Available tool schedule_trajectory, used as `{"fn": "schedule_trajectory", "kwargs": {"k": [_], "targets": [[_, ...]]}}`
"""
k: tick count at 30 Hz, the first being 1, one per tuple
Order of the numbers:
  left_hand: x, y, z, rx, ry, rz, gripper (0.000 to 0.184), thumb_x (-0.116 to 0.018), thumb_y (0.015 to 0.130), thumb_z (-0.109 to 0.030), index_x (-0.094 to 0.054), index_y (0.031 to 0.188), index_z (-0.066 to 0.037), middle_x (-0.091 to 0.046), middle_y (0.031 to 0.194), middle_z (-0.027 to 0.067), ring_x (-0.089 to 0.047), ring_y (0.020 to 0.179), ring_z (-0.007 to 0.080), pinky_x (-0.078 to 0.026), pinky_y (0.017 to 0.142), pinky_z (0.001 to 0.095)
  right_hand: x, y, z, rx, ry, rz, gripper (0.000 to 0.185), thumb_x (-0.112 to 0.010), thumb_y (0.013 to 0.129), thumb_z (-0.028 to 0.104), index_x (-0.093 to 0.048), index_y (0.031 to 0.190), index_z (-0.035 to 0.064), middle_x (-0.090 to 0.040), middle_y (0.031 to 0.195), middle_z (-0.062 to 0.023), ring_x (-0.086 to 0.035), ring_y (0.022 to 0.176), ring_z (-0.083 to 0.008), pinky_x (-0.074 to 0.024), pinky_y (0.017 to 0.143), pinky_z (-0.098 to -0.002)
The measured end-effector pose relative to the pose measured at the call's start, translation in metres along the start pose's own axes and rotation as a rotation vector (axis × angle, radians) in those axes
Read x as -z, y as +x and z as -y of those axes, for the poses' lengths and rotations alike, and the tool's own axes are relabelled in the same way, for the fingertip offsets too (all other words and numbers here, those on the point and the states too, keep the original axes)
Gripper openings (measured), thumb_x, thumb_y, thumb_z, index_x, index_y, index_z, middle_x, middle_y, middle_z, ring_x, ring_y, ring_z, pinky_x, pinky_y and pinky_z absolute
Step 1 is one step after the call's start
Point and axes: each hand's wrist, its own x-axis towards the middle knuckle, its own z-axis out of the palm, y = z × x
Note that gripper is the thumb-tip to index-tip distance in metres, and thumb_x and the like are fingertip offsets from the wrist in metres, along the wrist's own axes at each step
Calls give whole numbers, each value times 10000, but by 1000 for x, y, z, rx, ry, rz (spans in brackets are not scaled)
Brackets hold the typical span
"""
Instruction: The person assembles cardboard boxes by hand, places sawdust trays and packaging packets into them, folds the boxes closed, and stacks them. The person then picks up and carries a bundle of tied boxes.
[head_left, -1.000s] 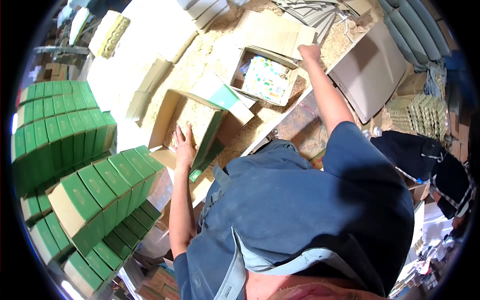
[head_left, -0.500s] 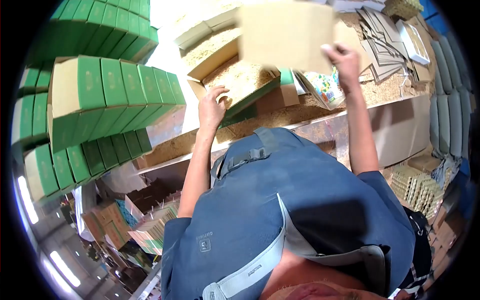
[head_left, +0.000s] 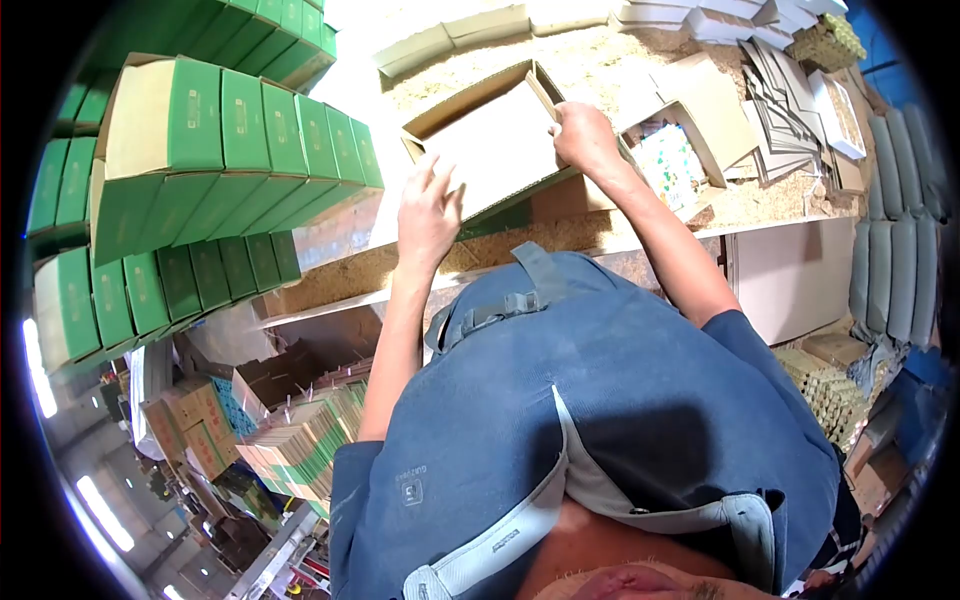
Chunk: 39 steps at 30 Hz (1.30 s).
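An open carton with brown inner walls and green outside sits on the bench in front of me. A flat cardboard sheet, bright in the light, lies inside it. My right hand is closed at the carton's right end, fingers curled at the edge of the sheet; the fingertips are partly hidden. My left hand is at the near left corner, fingers apart and slightly blurred, close to the sheet and holding nothing. Right of the carton stands another opened box with a colourful printed packet in it.
Green boxes are stacked in rows on the left. Loose cardboard pieces and a white tray lie at the right of the chipboard bench. White boxes line the back. Folded cartons stand below left.
My right hand has brought the cardboard sheet down and left from the raised position into the carton. My left hand has shifted slightly, its fingers now more spread.
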Motion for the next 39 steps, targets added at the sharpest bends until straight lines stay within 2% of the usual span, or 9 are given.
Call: {"fn": "schedule_trajectory", "kwargs": {"k": [5,9,10,13,15,19,25,30,39], "targets": [[-34,41,-3,-155,84,250,550,-716,824,-205,-552,1349,-190,-402,1467,185,-385,1348,365,-339,1113,455,-23,17,2,36,32,-160,77,-667,784,86,-655,795,10,-658,746,-214,-665,799,-380,-524,766,-457],[-76,65,28,-171,133,537,661,-758,786,-321,-499,1394,-313,-344,1520,168,-301,1412,369,-312,1125,519,-37,7,6,60,-196,26,295,-644,757,31,-601,1043,-21,-603,1140,-254,-651,901,-388,-541,813,-452],[-87,67,40,-207,188,590,688,-768,776,-335,-481,1401,-349,-315,1543,151,-289,1419,374,-331,1105,551,-43,1,-4,92,-56,-133,428,-635,745,4,-540,1162,-21,-504,1303,-240,-641,955,-385,-542,835,-439],[-88,60,38,-174,143,590,762,-819,710,-228,-496,1395,-312,-300,1546,151,-320,1398,401,-400,1077,516,-2,-38,-20,390,199,-579,224,-637,766,9,-657,989,14,-658,1044,-152,-659,899,-326,-544,782,-395],[-87,60,34,-179,120,568,796,-826,690,-168,-490,1398,-300,-319,1530,150,-335,1386,399,-405,1089,468,15,-63,-51,76,324,-656,134,-633,773,48,-722,862,93,-676,817,-126,-665,782,-296,-532,699,-373],[-87,61,28,-185,138,563,823,-815,690,-111,-468,1408,-316,-309,1531,127,-332,1383,407,-411,1088,467,4,-86,-184,-504,269,-432,182,-699,782,142,-734,955,97,-694,902,-123,-677,815,-281,-549,744,-373],[-94,60,33,-166,128,568,842,-808,689,-74,-458,1412,-325,-270,1549,122,-312,1390,415,-412,1084,490,-12,-91,-234,-614,-268,-172,543,-791,736,190,-632,1252,137,-601,1148,-141,-612,1058,-294,-511,888,-403],[-96,59,34,-167,143,550,854,-809,687,-64,-452,1419,-321,-265,1553,126,-301,1397,415,-404,1095,484,-1,-97,-239,-669,48,-298,263,-679,808,75,-757,1040,172,-645,1103,-151,-634,1021,-322,-508,912,-403],[-96,57,30,-134,162,552,850,-803,702,-71,-446,1430,-328,-253,1566,115,-272,1419,398,-383,1108,504,14,-95,-235,-544,5,-401,313,-730,799,116,-695,1109,84,-639,1114,-138,-610,1078,-309,-476,984,-391]]}}
